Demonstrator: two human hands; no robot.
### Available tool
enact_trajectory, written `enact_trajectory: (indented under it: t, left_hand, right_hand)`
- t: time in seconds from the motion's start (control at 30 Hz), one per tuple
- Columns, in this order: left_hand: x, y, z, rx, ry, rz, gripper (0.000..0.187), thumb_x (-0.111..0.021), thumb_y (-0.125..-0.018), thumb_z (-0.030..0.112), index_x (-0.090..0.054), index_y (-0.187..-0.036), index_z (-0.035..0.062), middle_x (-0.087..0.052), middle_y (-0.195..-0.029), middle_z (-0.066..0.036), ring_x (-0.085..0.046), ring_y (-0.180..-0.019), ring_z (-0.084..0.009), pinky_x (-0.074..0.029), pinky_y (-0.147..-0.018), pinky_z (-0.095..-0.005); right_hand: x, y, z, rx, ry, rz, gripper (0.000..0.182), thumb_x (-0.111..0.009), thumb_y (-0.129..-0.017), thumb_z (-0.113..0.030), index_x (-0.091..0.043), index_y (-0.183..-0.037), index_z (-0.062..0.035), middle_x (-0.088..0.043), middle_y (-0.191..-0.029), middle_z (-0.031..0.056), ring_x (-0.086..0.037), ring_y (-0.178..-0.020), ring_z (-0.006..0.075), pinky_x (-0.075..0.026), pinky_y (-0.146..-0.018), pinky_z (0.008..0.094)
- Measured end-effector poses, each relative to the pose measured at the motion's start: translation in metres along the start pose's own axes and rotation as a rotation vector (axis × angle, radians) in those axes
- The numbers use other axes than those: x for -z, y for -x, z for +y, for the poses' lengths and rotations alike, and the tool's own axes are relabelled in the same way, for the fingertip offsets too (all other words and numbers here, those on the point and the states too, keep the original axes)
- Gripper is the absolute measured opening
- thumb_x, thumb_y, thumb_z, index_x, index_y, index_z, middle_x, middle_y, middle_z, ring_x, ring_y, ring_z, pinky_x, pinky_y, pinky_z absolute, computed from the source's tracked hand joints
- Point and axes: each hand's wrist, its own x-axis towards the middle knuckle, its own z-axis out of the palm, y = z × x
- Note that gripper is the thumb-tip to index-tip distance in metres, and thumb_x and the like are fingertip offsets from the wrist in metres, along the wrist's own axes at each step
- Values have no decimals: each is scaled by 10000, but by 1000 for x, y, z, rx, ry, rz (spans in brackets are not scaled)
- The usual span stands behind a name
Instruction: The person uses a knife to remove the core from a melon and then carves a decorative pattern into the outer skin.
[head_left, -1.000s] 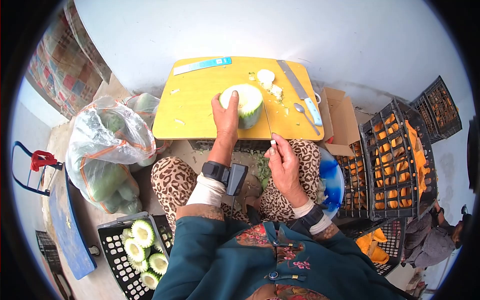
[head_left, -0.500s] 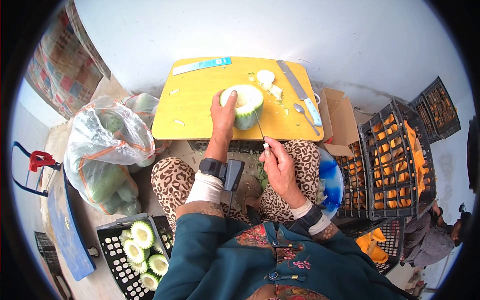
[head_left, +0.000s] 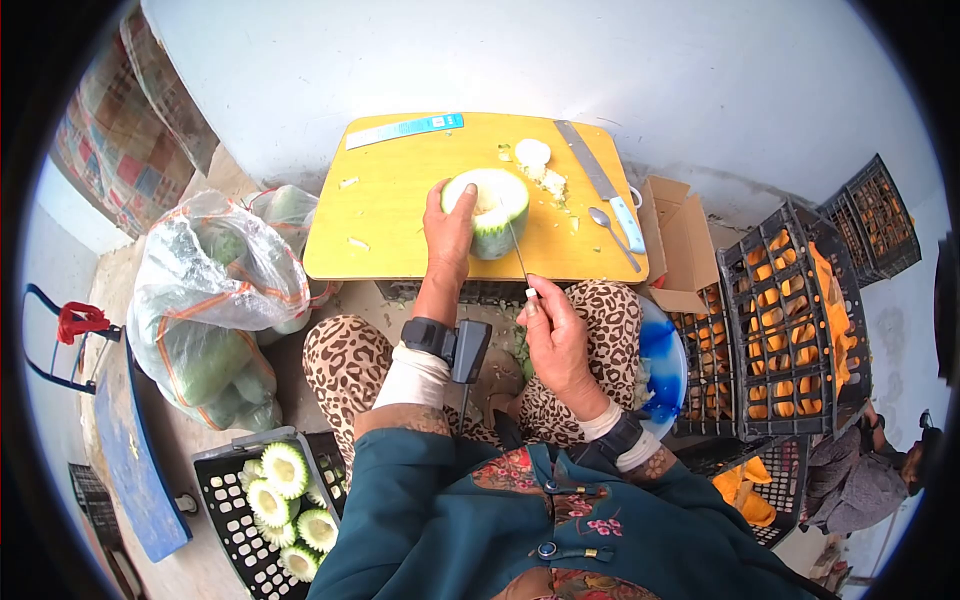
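A cut piece of winter melon (head_left: 492,240) stands upright near the front edge of the yellow table (head_left: 390,220), its pale face up with a hollow in the middle. My left hand (head_left: 449,228) grips it from the left, thumb over the top rim. In my closed right hand (head_left: 560,345) is a thin knife (head_left: 519,258), its narrow blade reaching up to the melon's right side. How deep the tip goes is hard to see. White melon scraps (head_left: 540,170) lie behind the melon, beside a large blue-handled knife (head_left: 600,185) and a spoon (head_left: 613,238).
A ruler-like blue-and-white strip (head_left: 405,131) lies at the table's back left. Bagged whole melons (head_left: 215,320) stand left, above a black crate (head_left: 240,545) with cut melon rings (head_left: 285,470). At right are a cardboard box (head_left: 685,240), a blue basin (head_left: 660,370) and crates of orange pieces (head_left: 785,320).
My right hand and the thin knife have shifted only slightly at the melon's right side. My left hand keeps its grip, and the melon has barely moved.
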Motion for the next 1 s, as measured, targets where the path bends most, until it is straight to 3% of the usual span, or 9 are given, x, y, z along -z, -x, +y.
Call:
enact_trajectory:
  t: [0.23,0.33,0.43,0.63,0.73,1.0]
  left_hand:
    - [0,2,3,21,21,-5,460,-638,-829,160,-495,-1236,-2,-590,-1127,-163,-574,-1008,-223,-467,-868,-332]
    - [-1,3,3,25,30,3,448,-622,-827,116,-486,-1239,3,-592,-1114,-154,-579,-993,-218,-475,-856,-328]
    - [-3,5,5,34,109,-13,447,-599,-826,82,-472,-1249,11,-593,-1107,-149,-581,-980,-213,-480,-850,-321]
    - [-5,7,9,35,94,-12,438,-550,-815,43,-470,-1244,11,-594,-1089,-143,-579,-975,-214,-478,-851,-322]
    - [-4,3,3,51,77,28,418,-532,-806,39,-492,-1221,10,-595,-1083,-142,-580,-970,-222,-474,-848,-326]
    - [-9,-3,-3,47,59,97,407,-533,-776,32,-531,-1182,0,-608,-1064,-144,-588,-951,-235,-466,-858,-337]
  right_hand:
    - [-8,-6,-7,28,44,47,284,-513,-920,-65,-515,-1201,-23,-645,-795,179,-663,-708,267,-507,-633,339]
    - [-11,-10,-7,18,5,38,295,-481,-951,-68,-489,-1238,-2,-588,-746,44,-516,-617,78,-428,-553,232]
    - [-14,-19,-11,-113,-63,41,256,-508,-924,-83,-521,-1169,-13,-642,-758,166,-652,-672,243,-499,-625,344]
    - [-19,-45,-19,-176,-72,42,244,-514,-926,-111,-524,-1150,-16,-633,-728,164,-642,-645,237,-496,-627,356]
    - [-21,-47,-28,-100,22,43,303,-494,-948,-118,-485,-1231,-10,-586,-697,57,-530,-592,109,-446,-565,269]
    - [-15,-30,-17,-103,61,6,306,-495,-945,-102,-477,-1238,-16,-550,-684,47,-519,-610,111,-439,-585,269]
